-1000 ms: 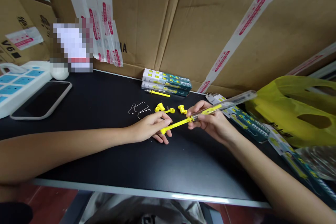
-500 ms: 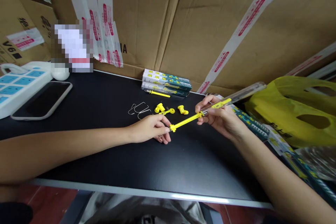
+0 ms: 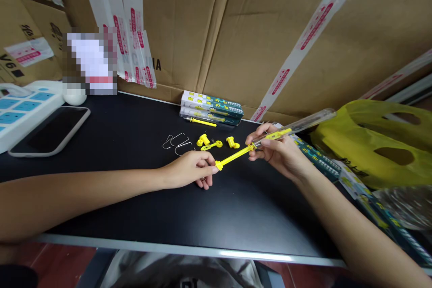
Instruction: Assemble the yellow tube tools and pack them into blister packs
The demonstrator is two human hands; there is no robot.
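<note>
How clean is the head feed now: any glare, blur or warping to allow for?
Head view: glare streaks the table's front edge, with a soft sheen on the black tabletop; the yellow rod between left hand and right hand reads fairly clear; the right-side boxes look stretched and soft; a pixelated patch masks part of the upper left.

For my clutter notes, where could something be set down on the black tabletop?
Bare: between left forearm, right forearm and silvery front edge; also between the rectangular black phone and bent metal wire hooks. Crowded: around small yellow plastic parts.
</note>
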